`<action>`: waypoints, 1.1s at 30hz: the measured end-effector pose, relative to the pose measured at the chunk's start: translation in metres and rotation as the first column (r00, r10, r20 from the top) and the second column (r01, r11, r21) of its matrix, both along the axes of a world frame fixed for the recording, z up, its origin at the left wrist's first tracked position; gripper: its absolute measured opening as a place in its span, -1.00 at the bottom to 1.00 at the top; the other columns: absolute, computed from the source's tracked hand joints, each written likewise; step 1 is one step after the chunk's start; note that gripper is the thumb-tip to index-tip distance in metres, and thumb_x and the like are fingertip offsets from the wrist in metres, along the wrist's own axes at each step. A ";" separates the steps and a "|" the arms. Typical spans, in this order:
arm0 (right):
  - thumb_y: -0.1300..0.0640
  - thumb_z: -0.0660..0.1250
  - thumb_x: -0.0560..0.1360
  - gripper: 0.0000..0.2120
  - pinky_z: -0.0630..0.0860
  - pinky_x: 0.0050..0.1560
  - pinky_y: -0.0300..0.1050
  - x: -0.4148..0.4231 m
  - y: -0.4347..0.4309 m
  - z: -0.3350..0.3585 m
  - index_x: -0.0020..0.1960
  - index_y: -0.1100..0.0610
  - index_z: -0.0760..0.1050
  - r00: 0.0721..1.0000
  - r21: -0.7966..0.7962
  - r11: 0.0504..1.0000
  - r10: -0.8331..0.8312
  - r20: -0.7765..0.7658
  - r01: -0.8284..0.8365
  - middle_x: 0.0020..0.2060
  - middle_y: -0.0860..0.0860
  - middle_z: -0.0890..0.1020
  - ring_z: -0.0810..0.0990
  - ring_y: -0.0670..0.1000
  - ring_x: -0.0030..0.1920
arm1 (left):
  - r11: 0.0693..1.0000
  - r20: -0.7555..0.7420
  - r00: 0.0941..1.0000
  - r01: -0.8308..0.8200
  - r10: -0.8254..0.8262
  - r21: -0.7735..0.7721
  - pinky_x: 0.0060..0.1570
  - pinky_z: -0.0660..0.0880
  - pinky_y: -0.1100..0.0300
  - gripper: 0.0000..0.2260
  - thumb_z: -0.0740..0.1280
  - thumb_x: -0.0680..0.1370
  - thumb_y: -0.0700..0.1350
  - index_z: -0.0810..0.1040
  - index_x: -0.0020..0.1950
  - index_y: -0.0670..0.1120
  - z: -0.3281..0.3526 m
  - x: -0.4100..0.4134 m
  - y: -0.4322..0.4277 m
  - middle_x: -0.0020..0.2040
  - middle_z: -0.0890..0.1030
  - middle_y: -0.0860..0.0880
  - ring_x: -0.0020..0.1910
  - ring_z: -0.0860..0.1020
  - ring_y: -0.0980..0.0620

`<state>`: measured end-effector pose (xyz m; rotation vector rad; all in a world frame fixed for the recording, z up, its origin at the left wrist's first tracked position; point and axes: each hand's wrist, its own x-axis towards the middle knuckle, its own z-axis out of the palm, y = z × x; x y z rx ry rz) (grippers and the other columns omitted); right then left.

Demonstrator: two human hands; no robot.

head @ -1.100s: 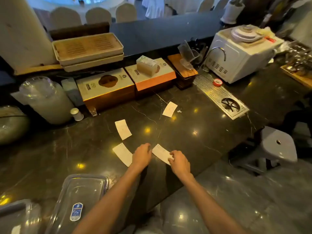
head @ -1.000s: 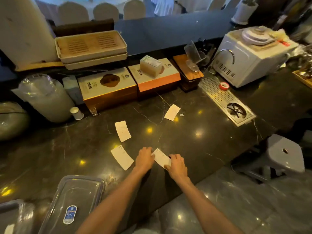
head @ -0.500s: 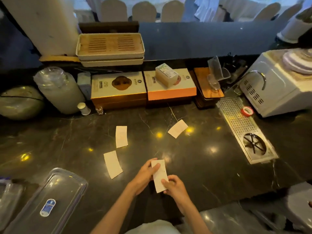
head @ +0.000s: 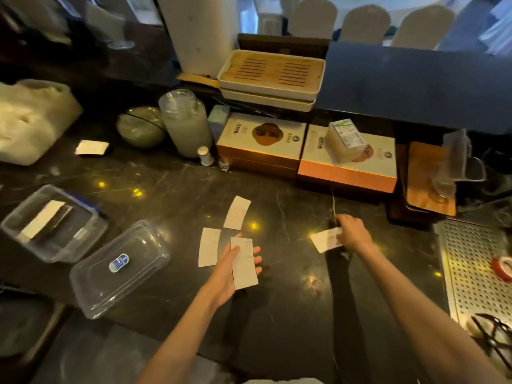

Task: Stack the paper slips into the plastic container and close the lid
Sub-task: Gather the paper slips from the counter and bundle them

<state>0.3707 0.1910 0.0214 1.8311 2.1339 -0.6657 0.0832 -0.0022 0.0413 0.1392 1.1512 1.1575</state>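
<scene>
Dark marble worktop (head: 177, 195) in front of me, and the clear plastic container (head: 52, 223) sits far out to my left, open, with a small stack of slips already lying in it. Its lid (head: 119, 268) lies just beside it, nearer to me, label up, not yet on.

That's the relation that counts: everything I gather has to travel left, so my left hand (head: 231, 268) is the nearer one for the drop. That hand is palm up over the worktop, thumb pinning one paper slip (head: 245, 263), long axis running away from me.

Two more slips lie flat just left of it, one close (head: 209, 246), one farther back (head: 237, 212), both lengthwise away from me too.

My right hand (head: 352, 231) is stretched out to the right, fingers closed on the edge of another slip (head: 324, 239) that lies crosswise, at worktop level. One stray slip (head: 91, 147) waits far back left.
</scene>
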 end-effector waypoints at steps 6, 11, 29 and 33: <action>0.14 0.39 0.51 -0.55 0.43 0.33 0.12 -0.032 -0.027 -0.018 0.33 0.20 0.35 0.998 -0.008 0.998 -0.059 -0.010 0.059 0.34 0.19 0.37 0.34 0.24 0.37 | 0.976 0.028 0.983 -0.179 0.184 -0.128 0.27 0.46 -0.17 -0.68 0.12 0.68 0.00 0.41 0.37 -0.09 0.001 -0.024 -0.022 0.30 0.57 -0.23 0.32 0.51 -0.24; 0.27 0.38 0.52 -0.86 0.46 0.00 -0.08 -0.097 -0.037 0.004 0.04 0.22 0.45 0.848 -0.189 0.981 -0.135 -0.512 0.042 -0.02 0.14 0.54 0.52 0.10 0.00 | 0.971 0.042 0.981 -0.180 0.189 -0.155 0.27 0.43 -0.13 -0.59 0.07 0.65 0.16 0.55 0.11 -0.11 0.006 -0.045 -0.031 0.15 0.57 -0.23 0.18 0.52 -0.19; 0.16 0.33 0.57 -0.82 0.53 0.17 -0.08 -0.373 -0.106 0.021 0.17 0.11 0.50 0.741 -0.023 0.987 -0.136 -0.658 0.160 0.11 0.01 0.59 0.57 0.03 0.18 | 0.999 0.138 0.990 0.035 -0.036 0.004 -0.03 0.58 -0.07 -0.52 0.14 0.62 0.18 0.46 0.41 -0.07 -0.019 -0.227 -0.037 0.14 0.61 -0.28 -0.02 0.61 -0.17; 0.05 0.41 0.51 -0.58 0.54 0.15 0.09 -0.380 -0.138 -0.019 0.26 0.20 0.38 0.864 -0.025 0.887 -0.455 -0.216 0.461 0.20 0.17 0.55 0.54 0.22 0.23 | 1.000 0.122 0.993 0.010 -0.010 0.004 0.14 0.55 -0.15 -0.63 0.19 0.65 0.03 0.39 0.45 0.00 -0.036 -0.261 -0.031 0.23 0.58 -0.26 0.09 0.57 -0.17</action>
